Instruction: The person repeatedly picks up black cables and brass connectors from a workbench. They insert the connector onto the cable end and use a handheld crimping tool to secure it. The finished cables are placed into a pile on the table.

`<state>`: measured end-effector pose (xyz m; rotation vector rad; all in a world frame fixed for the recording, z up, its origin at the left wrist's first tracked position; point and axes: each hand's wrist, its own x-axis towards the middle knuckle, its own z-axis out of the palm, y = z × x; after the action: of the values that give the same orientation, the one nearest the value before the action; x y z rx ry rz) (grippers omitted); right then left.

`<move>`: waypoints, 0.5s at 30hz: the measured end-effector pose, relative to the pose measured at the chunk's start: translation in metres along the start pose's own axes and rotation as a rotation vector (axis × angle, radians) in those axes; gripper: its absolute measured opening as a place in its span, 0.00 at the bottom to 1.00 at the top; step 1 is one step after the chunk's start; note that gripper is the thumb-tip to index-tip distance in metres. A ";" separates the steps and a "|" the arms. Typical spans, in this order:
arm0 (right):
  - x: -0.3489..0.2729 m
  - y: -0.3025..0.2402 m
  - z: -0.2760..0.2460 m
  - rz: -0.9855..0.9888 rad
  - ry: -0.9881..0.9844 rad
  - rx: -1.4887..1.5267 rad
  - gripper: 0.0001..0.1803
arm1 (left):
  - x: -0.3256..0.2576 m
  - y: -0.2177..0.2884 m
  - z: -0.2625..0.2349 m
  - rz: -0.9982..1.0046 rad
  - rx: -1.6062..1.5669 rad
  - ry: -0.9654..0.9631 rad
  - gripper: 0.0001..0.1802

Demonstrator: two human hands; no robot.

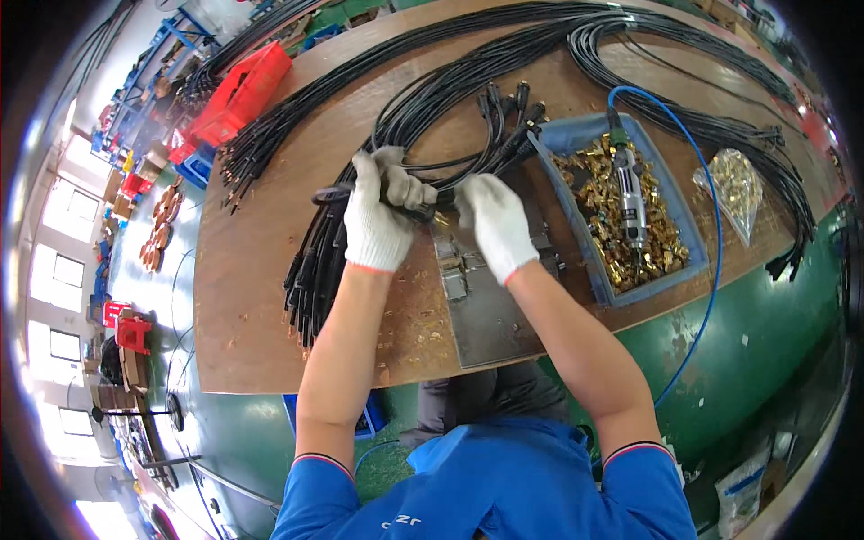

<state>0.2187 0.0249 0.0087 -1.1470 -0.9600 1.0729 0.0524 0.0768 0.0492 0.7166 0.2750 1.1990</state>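
Observation:
White-gloved, my left hand (382, 216) is closed around a black cable (331, 193), whose loop sticks out on its left side. My right hand (495, 223), also gloved, is just to the right with its fingers curled inward and slightly blurred; what they pinch is hidden. Both hands are above the upper end of a flat metal plate (493, 315), where a small metal block fixture (453, 277) sits. A small gold-coloured piece (441, 219) shows between the hands. Under and behind my left hand lies a bundle of black cables (315, 270) with thick dark ends.
A blue-grey tray (594, 261) of gold metal pieces (594, 193) stands at right, with an air screwdriver (630, 198) on a blue hose (717, 234). Beyond it lie a clear bag of gold parts (736, 184) and coiled cables (684, 99). Red bins (243, 94) stand far left.

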 end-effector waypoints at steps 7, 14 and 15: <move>0.026 -0.008 0.005 0.230 -0.053 0.314 0.27 | 0.024 -0.041 -0.011 -0.127 0.718 0.055 0.32; 0.032 0.015 0.015 0.030 -0.136 -0.031 0.42 | 0.028 -0.047 -0.052 -0.019 0.918 0.014 0.08; 0.027 0.012 0.017 -0.010 -0.097 -0.036 0.39 | 0.026 -0.041 -0.048 -0.090 0.939 -0.003 0.09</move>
<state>0.2069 0.0561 0.0007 -1.1267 -1.0642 1.1152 0.0660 0.1105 -0.0080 1.4933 0.8865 0.9461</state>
